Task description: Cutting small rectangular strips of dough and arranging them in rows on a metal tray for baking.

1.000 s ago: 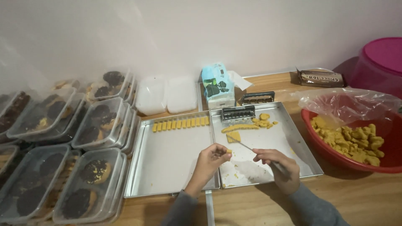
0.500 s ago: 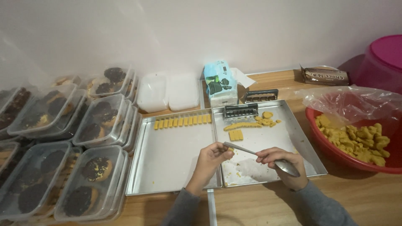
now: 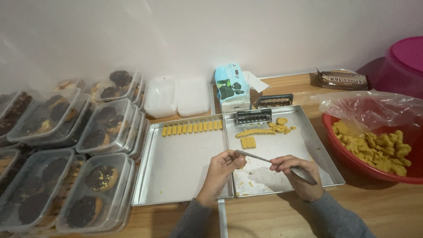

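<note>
My right hand point(image 3: 296, 175) grips a thin metal blade point(image 3: 253, 155) over the near part of the right metal tray point(image 3: 324, 163). My left hand point(image 3: 222, 169) hovers at the seam between the two trays, fingers pinched at the blade's tip on a small bit of yellow dough. A row of small yellow dough bars point(image 3: 192, 128) lies along the far side of the left metal tray point(image 3: 176, 172). On the right tray sit a metal comb-like cutter point(image 3: 252, 117), a yellow dough strip point(image 3: 253, 132), cut bars point(image 3: 248, 142) and scraps point(image 3: 280, 125).
A red bowl point(image 3: 348, 152) of yellow dough lumps lined with clear plastic stands right. Stacked clear boxes of dark-topped cookies point(image 3: 66, 150) fill the left. Empty white containers point(image 3: 177, 97), a tissue pack point(image 3: 231, 88), another cutter point(image 3: 274, 101), a brown wrapper point(image 3: 343, 80) and a magenta tub point(image 3: 403, 61) line the back.
My hands have drawn slightly nearer and the view has shifted a little. Both still work together at the blade over the tray seam.
</note>
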